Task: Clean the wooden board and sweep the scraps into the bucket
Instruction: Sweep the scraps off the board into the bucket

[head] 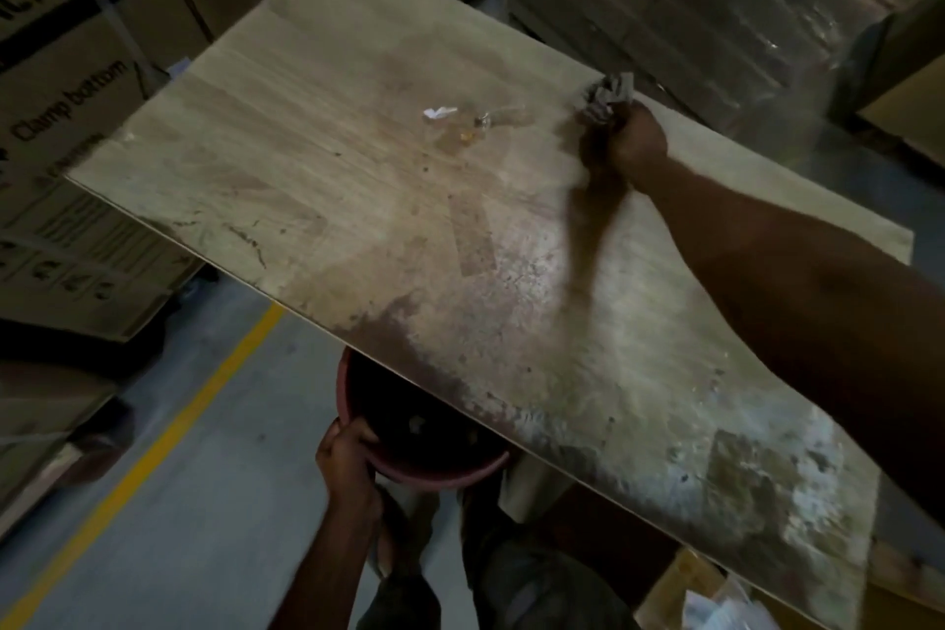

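Several scraps (pixel 441 113) lie on the wooden board (pixel 307 154); we judge sweeping unfinished. Right hand (pixel 636 141) grasps a rag (pixel 607 96); left hand (pixel 343 451) grips the bucket (pixel 440 475).

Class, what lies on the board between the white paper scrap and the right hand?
Head view: a clear crumpled wrapper, then bare stained board.

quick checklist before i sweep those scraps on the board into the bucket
1. Position of bucket under the near edge of the board: ok.
2. Grip of left hand on the bucket rim: ok.
3. Grip of right hand on grey wad: ok.
4. The grey wad beyond the scraps, so a pull drives them to the bucket: not ok, it sits to their right.
5. Room in the bucket: cannot tell, the inside is dark.
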The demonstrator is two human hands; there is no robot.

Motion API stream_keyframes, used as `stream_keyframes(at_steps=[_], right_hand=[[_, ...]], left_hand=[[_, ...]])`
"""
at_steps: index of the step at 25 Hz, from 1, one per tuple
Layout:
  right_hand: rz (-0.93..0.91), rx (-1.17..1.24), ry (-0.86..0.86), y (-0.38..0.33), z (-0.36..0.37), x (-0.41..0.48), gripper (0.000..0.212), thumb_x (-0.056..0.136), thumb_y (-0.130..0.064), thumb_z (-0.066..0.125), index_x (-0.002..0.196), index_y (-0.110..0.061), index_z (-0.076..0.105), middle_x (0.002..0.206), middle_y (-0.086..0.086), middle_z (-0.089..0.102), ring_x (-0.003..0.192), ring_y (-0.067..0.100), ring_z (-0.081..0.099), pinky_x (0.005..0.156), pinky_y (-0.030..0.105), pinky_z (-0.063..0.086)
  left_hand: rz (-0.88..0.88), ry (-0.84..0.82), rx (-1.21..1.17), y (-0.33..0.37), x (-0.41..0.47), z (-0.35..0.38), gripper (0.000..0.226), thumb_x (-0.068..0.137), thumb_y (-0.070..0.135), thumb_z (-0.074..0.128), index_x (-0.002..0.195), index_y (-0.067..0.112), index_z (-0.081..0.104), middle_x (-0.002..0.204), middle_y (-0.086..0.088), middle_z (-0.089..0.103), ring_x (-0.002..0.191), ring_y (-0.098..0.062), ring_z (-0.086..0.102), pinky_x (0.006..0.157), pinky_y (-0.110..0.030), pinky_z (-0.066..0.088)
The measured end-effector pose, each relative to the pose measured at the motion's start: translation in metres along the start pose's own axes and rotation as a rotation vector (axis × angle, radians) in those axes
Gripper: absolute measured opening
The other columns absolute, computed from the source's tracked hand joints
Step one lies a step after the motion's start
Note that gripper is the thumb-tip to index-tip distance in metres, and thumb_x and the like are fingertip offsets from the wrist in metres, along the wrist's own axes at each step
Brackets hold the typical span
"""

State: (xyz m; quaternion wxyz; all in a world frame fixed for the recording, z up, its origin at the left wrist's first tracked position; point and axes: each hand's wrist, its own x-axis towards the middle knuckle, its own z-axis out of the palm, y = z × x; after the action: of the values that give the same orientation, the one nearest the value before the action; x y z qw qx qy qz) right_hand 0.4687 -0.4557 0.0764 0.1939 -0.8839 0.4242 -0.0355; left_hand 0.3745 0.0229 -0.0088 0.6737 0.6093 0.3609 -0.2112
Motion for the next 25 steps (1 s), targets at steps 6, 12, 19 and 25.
stream_keyframes(at_steps=[6, 12, 19, 25], right_hand=[[-0.138, -0.223, 0.025, -0.01, 0.042, -0.059, 0.046, 0.099, -0.024, 0.051, 0.145, -0.02, 0.055, 0.152, 0.017, 0.048, 0.127, 0.044, 0.053, 0.103, 0.047, 0.042], [-0.19, -0.165, -0.058, -0.04, 0.069, -0.186, 0.05, 0.102, -0.015, 0.042, 0.151, -0.022, 0.047, 0.159, 0.01, 0.043, 0.137, 0.042, 0.043, 0.104, 0.056, 0.043], [-0.456, -0.045, -0.122, -0.055, 0.085, -0.318, 0.059, 0.084, -0.017, 0.069, 0.14, -0.03, 0.055, 0.152, -0.002, 0.05, 0.126, 0.03, 0.045, 0.089, 0.044, 0.045], [-0.189, 0.291, 0.391, -0.066, 0.034, -0.194, 0.047, 0.087, 0.004, 0.051, 0.131, -0.006, 0.062, 0.129, 0.018, 0.063, 0.114, 0.039, 0.053, 0.085, 0.042, 0.047]], left_hand=[[-0.011, -0.028, -0.002, -0.011, 0.0, -0.004, 0.032, 0.07, -0.016, 0.047, 0.055, 0.012, 0.046, 0.053, 0.002, 0.045, 0.054, -0.016, 0.041, 0.057, -0.031, 0.032], [-0.003, -0.044, -0.001, -0.009, 0.002, -0.009, 0.027, 0.069, -0.015, 0.05, 0.057, 0.009, 0.046, 0.054, -0.001, 0.046, 0.059, -0.02, 0.044, 0.06, -0.031, 0.034], [0.032, -0.088, 0.004, -0.001, 0.001, -0.005, 0.027, 0.07, -0.017, 0.045, 0.056, 0.007, 0.047, 0.045, 0.007, 0.05, 0.047, -0.009, 0.047, 0.052, -0.024, 0.037], [0.031, -0.082, 0.028, -0.003, 0.012, -0.001, 0.025, 0.07, -0.015, 0.047, 0.059, 0.007, 0.048, 0.047, 0.006, 0.05, 0.048, -0.013, 0.045, 0.055, -0.027, 0.035]])
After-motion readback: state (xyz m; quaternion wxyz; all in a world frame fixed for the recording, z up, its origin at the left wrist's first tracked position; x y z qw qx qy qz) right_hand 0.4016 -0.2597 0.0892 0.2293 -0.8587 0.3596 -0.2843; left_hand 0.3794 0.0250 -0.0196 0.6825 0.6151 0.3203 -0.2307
